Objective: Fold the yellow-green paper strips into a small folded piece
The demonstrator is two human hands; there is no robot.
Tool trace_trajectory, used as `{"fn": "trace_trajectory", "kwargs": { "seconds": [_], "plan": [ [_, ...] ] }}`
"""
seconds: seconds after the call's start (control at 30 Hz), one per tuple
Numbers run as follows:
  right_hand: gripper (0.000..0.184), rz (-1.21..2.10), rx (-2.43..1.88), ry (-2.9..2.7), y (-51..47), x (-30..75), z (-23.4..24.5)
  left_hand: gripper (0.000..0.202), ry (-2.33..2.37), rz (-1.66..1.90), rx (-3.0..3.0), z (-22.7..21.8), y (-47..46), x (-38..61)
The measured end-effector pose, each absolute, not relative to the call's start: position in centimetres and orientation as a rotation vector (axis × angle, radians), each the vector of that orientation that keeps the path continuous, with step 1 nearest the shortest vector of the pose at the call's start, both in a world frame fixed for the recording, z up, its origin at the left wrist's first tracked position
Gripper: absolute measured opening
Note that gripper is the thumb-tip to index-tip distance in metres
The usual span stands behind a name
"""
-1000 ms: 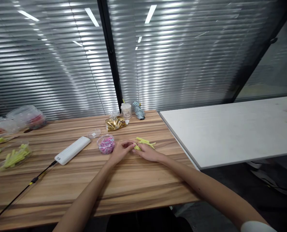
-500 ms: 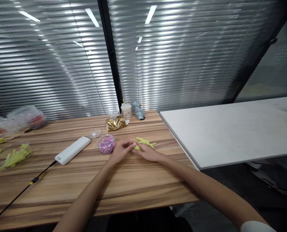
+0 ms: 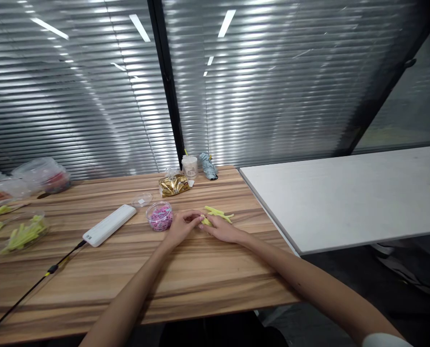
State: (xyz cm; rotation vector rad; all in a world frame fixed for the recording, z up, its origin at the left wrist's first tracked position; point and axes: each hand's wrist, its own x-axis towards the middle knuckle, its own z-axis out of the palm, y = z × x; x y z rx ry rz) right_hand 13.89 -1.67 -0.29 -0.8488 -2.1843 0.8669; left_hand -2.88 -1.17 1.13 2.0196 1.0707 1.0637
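Observation:
Near the middle of the wooden table, my left hand [image 3: 183,226] and my right hand [image 3: 220,228] meet at the fingertips. Between them shows a small yellow-green piece [image 3: 207,221], soft-looking and partly hidden by the fingers. My right hand is closed around it, and the left fingertips pinch at its near end. Just beyond the right hand lie a few loose yellow-green strips [image 3: 215,211]. Left of my left hand stands a round clear tub [image 3: 159,216] of small pink and purple bands, with its clear lid [image 3: 142,199] behind it.
A white power bank [image 3: 109,225] with a black cable lies to the left. Farther left are a clear container of yellow-green strips [image 3: 25,235] and plastic boxes [image 3: 43,174]. At the back stand a gold packet [image 3: 174,185], a paper cup [image 3: 189,166] and a folded umbrella [image 3: 208,166]. A white table [image 3: 345,197] adjoins on the right.
The view has shifted very slightly. Both hands stay together around the yellow-green piece, with barely any finger movement visible.

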Motion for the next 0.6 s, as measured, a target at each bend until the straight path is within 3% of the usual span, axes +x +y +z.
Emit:
{"fn": "trace_trajectory", "kwargs": {
  "seconds": [0.6],
  "plan": [
    [0.027,0.866,-0.809,-2.148,-1.76,13.74,-0.34,0.017,1.133,1.218,2.045,0.5,-1.27,-2.83]
  ]
}}
